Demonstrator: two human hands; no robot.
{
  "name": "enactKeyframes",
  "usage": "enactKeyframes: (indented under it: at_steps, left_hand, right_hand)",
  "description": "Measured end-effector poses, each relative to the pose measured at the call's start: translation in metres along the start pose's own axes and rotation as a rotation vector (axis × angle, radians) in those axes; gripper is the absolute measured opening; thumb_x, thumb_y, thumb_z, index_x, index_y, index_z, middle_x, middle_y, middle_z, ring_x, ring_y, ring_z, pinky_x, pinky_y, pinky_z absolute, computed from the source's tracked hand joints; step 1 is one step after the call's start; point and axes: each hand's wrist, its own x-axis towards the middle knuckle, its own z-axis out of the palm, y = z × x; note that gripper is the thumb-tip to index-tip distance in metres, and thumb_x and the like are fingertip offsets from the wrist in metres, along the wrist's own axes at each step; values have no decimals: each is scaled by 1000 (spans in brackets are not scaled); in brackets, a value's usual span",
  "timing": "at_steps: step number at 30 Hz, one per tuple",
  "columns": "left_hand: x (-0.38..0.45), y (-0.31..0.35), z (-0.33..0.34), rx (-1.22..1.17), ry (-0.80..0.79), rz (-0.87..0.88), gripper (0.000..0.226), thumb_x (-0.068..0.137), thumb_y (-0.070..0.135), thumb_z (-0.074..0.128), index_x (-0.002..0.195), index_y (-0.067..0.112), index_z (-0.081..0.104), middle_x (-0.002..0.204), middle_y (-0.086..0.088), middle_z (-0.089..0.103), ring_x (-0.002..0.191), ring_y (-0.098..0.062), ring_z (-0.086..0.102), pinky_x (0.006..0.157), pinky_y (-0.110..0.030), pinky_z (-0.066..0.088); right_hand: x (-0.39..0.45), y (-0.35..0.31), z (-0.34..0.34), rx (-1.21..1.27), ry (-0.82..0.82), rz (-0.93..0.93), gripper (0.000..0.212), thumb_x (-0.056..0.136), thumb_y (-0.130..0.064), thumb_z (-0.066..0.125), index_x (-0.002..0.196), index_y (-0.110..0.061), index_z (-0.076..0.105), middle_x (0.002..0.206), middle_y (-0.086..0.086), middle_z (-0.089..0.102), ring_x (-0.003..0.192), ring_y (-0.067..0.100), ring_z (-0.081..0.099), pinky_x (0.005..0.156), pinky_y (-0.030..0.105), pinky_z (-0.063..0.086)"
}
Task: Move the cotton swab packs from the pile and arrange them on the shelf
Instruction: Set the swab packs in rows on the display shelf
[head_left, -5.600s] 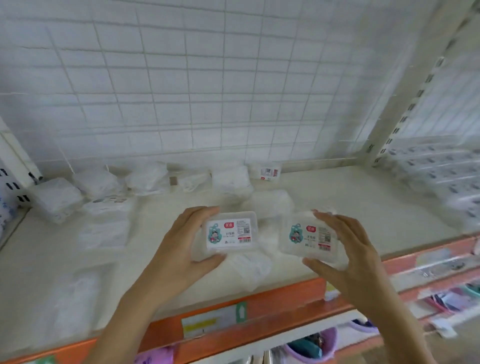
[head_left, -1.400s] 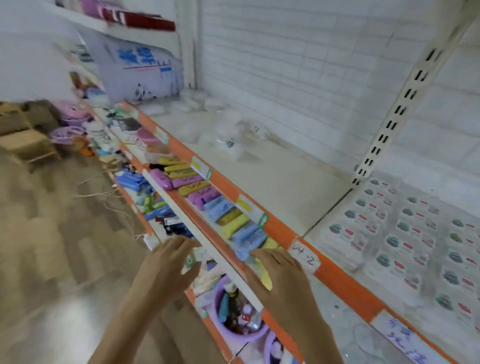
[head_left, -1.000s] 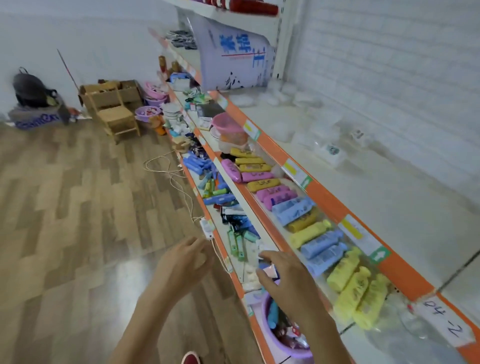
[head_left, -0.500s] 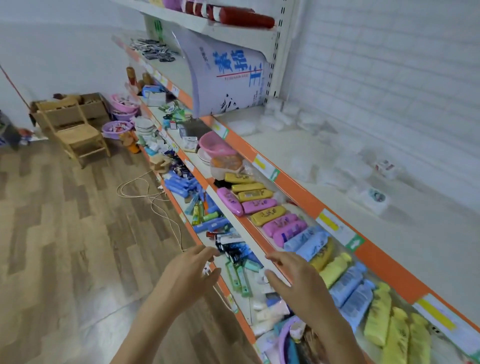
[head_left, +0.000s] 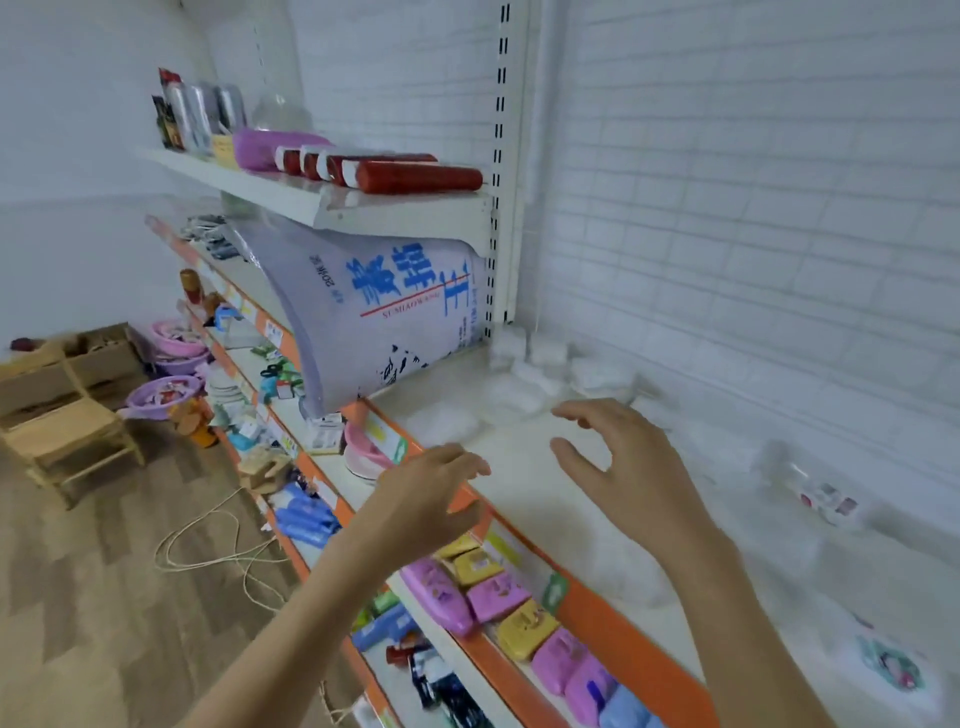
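The pile of cotton swab packs (head_left: 540, 366) lies blurred and white at the back of the white shelf (head_left: 524, 483), next to the upright post. More clear packs with labels lie to the right, one (head_left: 826, 499) near the wall and one (head_left: 888, 667) close to the front. My left hand (head_left: 431, 499) hovers over the orange shelf edge with relaxed fingers and holds nothing. My right hand (head_left: 618, 462) is raised over the shelf, fingers spread toward the pile, empty.
A large white sack with blue lettering (head_left: 384, 317) leans on the shelf left of the pile. Above it a shelf (head_left: 311, 200) carries red tubes. Lower shelves hold coloured bottles (head_left: 488, 592). A wooden chair (head_left: 67, 431) and a cord (head_left: 208, 545) are on the floor.
My view has swung up and right from the floor and lower shelves to the pile. Both empty hands have risen from below the shelf edge to shelf height.
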Motion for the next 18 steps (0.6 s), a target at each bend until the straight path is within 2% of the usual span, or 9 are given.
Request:
enactKeyframes:
  at_steps: [3, 7, 11, 15, 18]
  left_hand:
    - [54, -24, -4, 21, 8, 34, 33, 89, 33, 52, 121, 23, 53, 115, 8, 54, 106, -11, 52, 79, -20, 37]
    - [120, -55, 6, 39, -23, 89, 36, 88, 33, 53, 122, 21, 51, 117, 4, 54, 105, -12, 51, 83, -23, 40]
    - [170, -90, 35, 49, -156, 95, 45, 85, 38, 57, 126, 24, 46, 129, 5, 48, 112, -13, 47, 88, -26, 41]
    - [199, -112, 60, -2, -338, 157, 61, 81, 36, 61, 136, 25, 35, 143, 9, 32, 126, -12, 36, 93, -28, 38]
    - [210, -123, 75, -59, -356, 248, 61, 80, 32, 63, 135, 24, 38, 140, 9, 35, 128, -12, 35, 95, -30, 40]
  right_hand:
    - [47, 17, 14, -24, 4, 47, 28, 88, -30, 56, 115, -25, 59, 113, -11, 59, 105, 8, 52, 84, 23, 40]
    - [92, 43, 36, -147, -85, 136, 31, 90, -32, 52, 119, -23, 56, 117, -9, 57, 109, 9, 51, 82, 23, 38]
    - [127, 73, 70, -160, -168, 278, 36, 91, -33, 51, 123, -18, 53, 122, 0, 56, 113, 16, 50, 90, 31, 42]
    - [154, 92, 105, -228, -231, 402, 48, 93, -37, 46, 136, -20, 40, 134, 7, 44, 123, 26, 36, 98, 37, 36]
    - [162, 97, 127, -256, -261, 489, 47, 93, -39, 45, 137, -25, 37, 134, 8, 43, 124, 31, 34, 101, 40, 34]
